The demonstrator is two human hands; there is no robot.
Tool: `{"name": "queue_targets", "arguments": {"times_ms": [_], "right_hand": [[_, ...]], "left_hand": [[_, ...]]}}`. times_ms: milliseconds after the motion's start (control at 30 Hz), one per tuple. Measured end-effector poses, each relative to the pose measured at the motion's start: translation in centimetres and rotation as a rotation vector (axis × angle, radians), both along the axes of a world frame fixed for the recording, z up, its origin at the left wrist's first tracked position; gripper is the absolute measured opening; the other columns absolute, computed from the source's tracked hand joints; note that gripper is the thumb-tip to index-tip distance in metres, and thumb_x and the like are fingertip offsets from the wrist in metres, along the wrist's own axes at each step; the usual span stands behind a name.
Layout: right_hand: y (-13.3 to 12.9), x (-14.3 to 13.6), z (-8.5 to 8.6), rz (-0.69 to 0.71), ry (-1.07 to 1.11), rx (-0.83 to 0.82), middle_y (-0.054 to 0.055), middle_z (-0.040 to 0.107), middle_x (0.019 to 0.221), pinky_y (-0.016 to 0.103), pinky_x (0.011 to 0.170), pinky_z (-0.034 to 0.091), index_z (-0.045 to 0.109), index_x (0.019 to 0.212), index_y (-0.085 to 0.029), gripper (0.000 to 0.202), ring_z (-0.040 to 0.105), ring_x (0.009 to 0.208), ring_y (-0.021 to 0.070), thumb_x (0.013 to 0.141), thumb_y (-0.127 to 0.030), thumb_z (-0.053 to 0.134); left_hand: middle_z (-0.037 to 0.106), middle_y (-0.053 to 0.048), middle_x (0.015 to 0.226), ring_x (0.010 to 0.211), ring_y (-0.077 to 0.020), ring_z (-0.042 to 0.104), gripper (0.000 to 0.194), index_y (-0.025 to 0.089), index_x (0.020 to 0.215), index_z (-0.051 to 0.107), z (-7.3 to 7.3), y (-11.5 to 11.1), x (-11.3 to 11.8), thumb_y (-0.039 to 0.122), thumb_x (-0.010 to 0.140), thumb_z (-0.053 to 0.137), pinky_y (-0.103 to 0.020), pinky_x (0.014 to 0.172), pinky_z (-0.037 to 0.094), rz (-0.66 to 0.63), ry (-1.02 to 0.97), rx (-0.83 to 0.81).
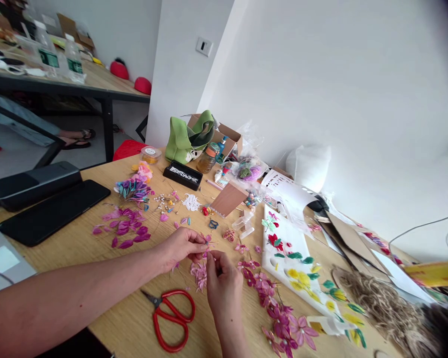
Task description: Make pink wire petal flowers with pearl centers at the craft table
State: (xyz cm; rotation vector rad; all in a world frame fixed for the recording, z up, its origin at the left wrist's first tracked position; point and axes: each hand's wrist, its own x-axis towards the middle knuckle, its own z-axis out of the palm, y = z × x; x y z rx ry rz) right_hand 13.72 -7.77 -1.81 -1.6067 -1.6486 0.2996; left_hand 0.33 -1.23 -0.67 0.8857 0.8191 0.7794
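Note:
My left hand (184, 244) is closed in a pinch around a small pink flower piece (206, 238) above the table. Close beside it, my right hand (224, 279) also pinches with thumb and forefinger; whatever is in its fingertips is too small to make out. Under the hands lies a bunch of pale pink petals (199, 274). Red-handled scissors (170, 314) rest nearer to me, blades pointing left. Loose magenta petals (125, 226) are scattered on the left, and a spray of magenta wire flowers (280, 318) stretches along the right.
A white foam board (283, 248) with red and yellow flowers stands right. Behind are a black tray (182, 175), a green bag (179, 141) and a jar (208, 158). A black phone-like slab (56, 211) lies left. Another person's legs (26, 122) show under the far table.

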Motion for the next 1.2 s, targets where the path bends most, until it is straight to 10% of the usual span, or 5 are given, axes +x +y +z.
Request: {"name": "queue_targets", "arguments": {"times_ms": [1200], "right_hand": [[-0.11, -0.21, -0.35, -0.048, 0.0, 0.038, -0.003, 0.057, 0.05, 0.021, 0.044, 0.032, 0.061, 0.075, -0.018, 0.027, 0.051, 0.041, 0.0123, 0.091, -0.034, 0.046]], "left_hand": [[0.062, -0.001, 0.057, 0.055, -0.0116, 0.054, 0.042, 0.01, 0.064, 0.07, -0.86, -0.28, 0.45, 0.039, 0.042, 0.089, -0.026, 0.06, 0.043, -0.012, -0.105, -0.12]]}}
